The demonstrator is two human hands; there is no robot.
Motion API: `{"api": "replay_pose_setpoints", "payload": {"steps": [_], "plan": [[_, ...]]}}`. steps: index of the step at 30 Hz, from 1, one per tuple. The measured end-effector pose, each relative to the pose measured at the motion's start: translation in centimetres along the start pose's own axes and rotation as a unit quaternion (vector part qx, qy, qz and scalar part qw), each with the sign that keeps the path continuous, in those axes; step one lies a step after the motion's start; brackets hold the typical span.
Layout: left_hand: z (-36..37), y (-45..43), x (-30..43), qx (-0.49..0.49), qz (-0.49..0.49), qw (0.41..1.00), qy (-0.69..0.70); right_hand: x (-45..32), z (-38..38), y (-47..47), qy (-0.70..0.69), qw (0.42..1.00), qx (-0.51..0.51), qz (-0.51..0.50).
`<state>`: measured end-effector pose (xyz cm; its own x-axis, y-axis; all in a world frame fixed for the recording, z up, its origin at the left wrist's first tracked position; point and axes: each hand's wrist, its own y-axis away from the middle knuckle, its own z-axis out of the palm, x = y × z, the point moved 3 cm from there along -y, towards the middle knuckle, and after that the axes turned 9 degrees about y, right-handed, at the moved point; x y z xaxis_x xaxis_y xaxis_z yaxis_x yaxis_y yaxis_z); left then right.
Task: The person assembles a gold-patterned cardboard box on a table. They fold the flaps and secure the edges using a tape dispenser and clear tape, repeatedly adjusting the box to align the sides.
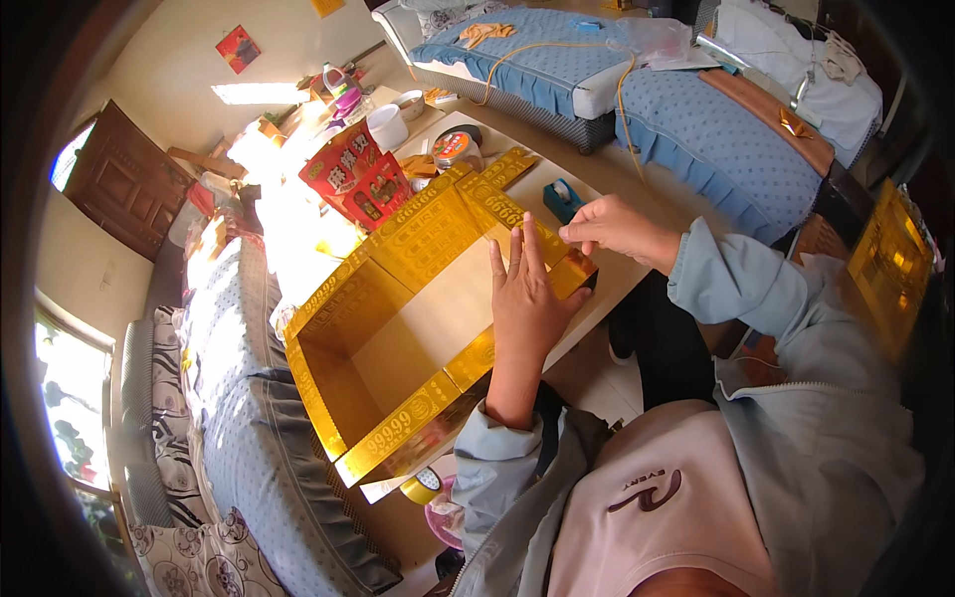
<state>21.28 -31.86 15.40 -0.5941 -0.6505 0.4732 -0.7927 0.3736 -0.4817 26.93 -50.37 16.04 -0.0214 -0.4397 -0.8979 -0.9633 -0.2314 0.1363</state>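
Observation:
An open box covered in gold foil paper (406, 448) with embossed characters stands in front of me on the table, its inside plain cardboard. My left hand (528, 298) lies over the box's near right part, fingers spread towards the gold strip along the rim. Beside it, my right hand (615, 230) has thumb and fingertips pinched together at the box's right edge; whether something thin is between them cannot be told. A blue tape dispenser (561, 200) stands on the table just beyond my right hand. Behind the box rises a red printed food bag (357, 175).
The pale table (477, 123) also bears a round lidded jar (456, 149), a white tub (387, 127) and a bowl (410, 104). A roll of yellow tape (422, 485) is below the box's near corner. Blue-covered sofas (254, 418) flank the table. A gold foil sheet (891, 261) is at right.

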Motion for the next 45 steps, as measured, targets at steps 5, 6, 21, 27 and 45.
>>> {"api": "replay_pose_setpoints", "payload": {"steps": [5,6,21,27,45], "plan": [[0.1,0.2,-0.4,0.012,0.018,0.999,0.025,-3.1,0.3,0.8,0.048,0.996,-0.005,0.074],[0.1,0.3,-0.5,0.016,0.019,1.000,0.019,-3.5,0.5,0.8,0.051,0.995,-0.011,0.084],[0.7,0.1,-0.9,0.038,0.006,0.999,0.030,-2.7,0.3,-0.5,0.083,0.982,-0.012,0.169],[0.7,0.2,-1.3,0.055,0.003,0.998,0.031,-4.1,1.1,0.1,0.049,0.985,-0.002,0.166],[0.9,0.2,-1.3,0.033,0.001,0.999,0.043,-3.4,1.3,0.6,0.064,0.985,-0.012,0.157]]}}
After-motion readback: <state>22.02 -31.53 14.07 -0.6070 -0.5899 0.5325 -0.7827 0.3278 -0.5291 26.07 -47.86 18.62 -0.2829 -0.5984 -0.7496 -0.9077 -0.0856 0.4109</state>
